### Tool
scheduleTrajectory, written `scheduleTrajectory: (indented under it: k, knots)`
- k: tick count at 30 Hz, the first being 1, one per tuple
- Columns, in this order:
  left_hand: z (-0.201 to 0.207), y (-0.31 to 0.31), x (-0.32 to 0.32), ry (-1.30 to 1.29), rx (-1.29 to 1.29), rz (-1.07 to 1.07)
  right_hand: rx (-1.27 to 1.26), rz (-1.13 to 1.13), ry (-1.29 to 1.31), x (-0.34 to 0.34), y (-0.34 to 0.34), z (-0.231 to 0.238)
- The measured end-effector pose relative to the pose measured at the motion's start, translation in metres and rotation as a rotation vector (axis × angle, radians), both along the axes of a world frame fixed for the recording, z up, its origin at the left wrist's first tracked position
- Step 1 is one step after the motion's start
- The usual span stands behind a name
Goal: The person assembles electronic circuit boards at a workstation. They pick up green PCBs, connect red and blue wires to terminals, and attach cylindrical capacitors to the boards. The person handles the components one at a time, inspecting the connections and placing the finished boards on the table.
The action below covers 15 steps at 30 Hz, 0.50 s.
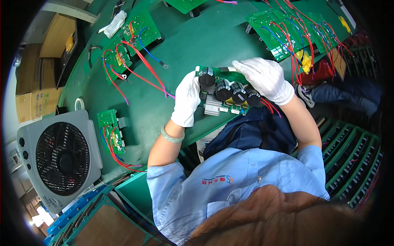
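Observation:
Over the near edge of the green table, my gloved left hand [186,100] is closed on the left end of a green circuit board [234,76]. The board is tilted, and tall black capacitors [223,89] stand along it. A finned silver heat sink [212,105] sits at its lower left, and red wires trail from its right end. My gloved right hand [264,78] is curled over the board's upper right part. By its fingertips lies a short dark and pale strip [225,69] that I cannot make out. The thumb is mostly hidden.
Other wired circuit boards lie at the far left [139,35], far right [283,35] and near left [108,131]. A white cloth [115,23] rests at the back. A grey box fan [61,158] stands left; a green slotted rack [349,160] is at right.

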<state>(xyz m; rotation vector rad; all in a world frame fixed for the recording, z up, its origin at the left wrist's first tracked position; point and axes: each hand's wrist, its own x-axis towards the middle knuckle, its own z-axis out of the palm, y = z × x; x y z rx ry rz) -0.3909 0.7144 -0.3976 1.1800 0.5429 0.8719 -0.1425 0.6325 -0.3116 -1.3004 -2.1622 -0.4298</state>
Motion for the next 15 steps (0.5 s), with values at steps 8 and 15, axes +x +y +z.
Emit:
scheduleTrajectory:
  k: [8, 15]
  knots:
    - [-0.008, 0.000, -0.003, 0.016, -0.058, 0.038, -0.187, -0.193, 0.540, 0.009, -0.034, 0.006]
    - [-0.004, -0.004, -0.008, 0.073, -0.081, 0.078, -0.314, -0.374, 0.818, -0.006, -0.089, -0.003]
